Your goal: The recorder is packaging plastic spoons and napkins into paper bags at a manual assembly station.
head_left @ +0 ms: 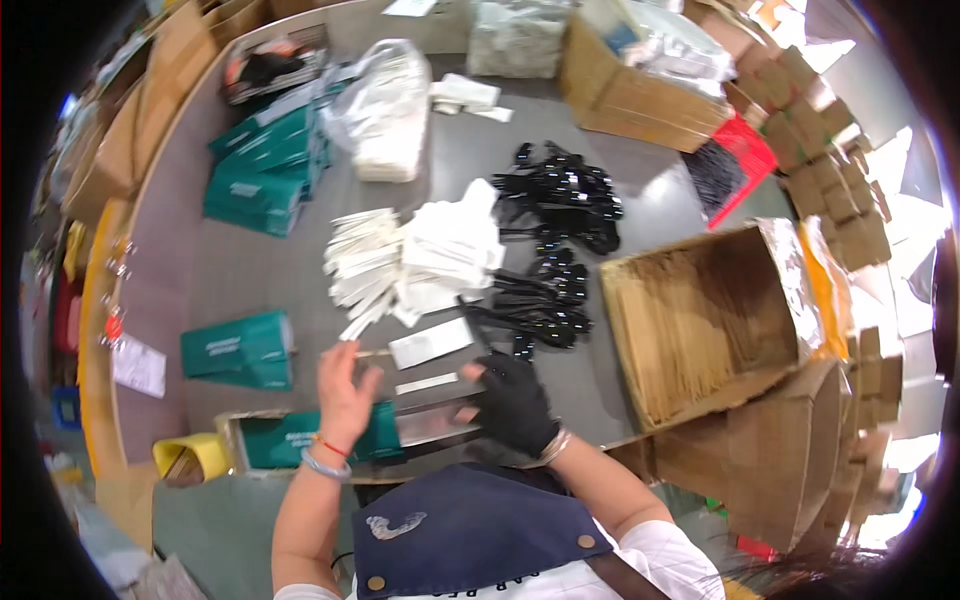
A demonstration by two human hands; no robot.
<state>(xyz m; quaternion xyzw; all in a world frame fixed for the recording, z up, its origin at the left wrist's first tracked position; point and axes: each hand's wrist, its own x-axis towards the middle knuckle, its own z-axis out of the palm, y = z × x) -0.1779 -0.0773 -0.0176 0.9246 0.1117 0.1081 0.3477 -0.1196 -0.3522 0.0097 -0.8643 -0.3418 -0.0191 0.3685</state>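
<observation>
Near the counter's front edge, left hand bare, fingers spread open over a clear flat sleeve. Right hand, black-gloved, grips the sleeve's right end. Black plastic cutlery heaped just behind; white packets mid-counter; green boxes toward the left edge.

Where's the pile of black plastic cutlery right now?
In the head view, the black cutlery lies mid-table, just right of the white packets and left of the open cardboard box, beyond the gloved right hand.
</observation>
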